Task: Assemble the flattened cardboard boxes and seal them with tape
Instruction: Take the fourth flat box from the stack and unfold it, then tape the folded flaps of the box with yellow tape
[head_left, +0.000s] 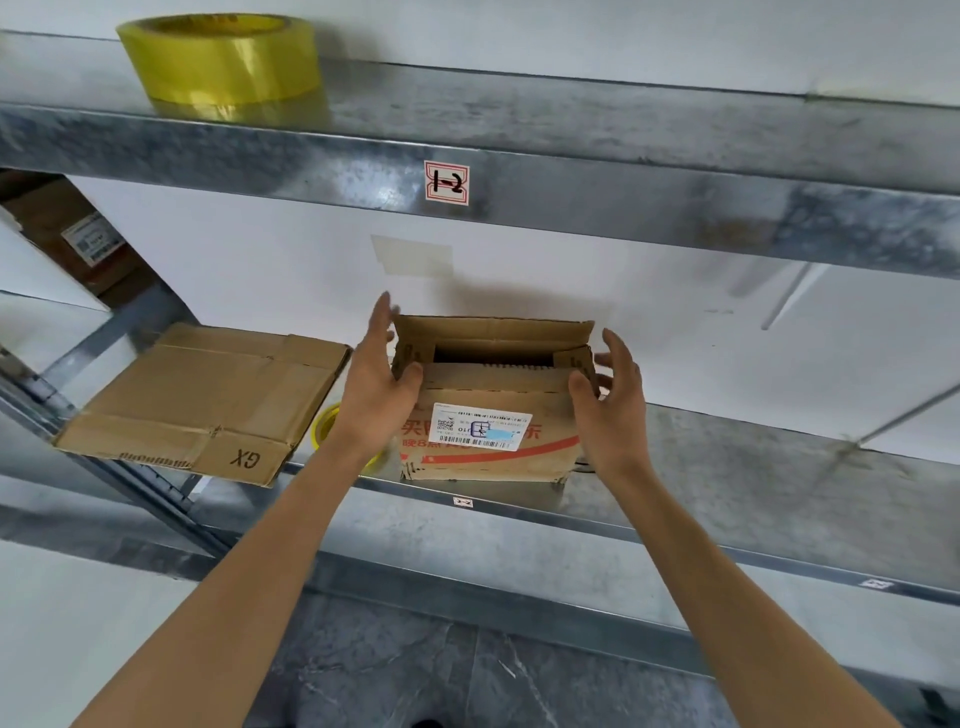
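We see the brown labelled cardboard box (488, 415) standing on the grey metal shelf (727, 483), its top flaps partly up. Our left hand (376, 379) and right hand (613, 400) flank it, fingers spread, thumbs touching its top corners. A flattened brown cardboard box (202, 400) lies left.

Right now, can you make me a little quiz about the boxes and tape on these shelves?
1. True or false: the box between the hands is already taped shut.
2. Where is the big tape roll? A) top shelf B) floor C) inside the box
3. Fill in: the flat cardboard lies to the ____ of the box.

Key:
1. False. Its top flaps are open, with a dark gap showing; the left hand and right hand are at its sides.
2. A
3. left
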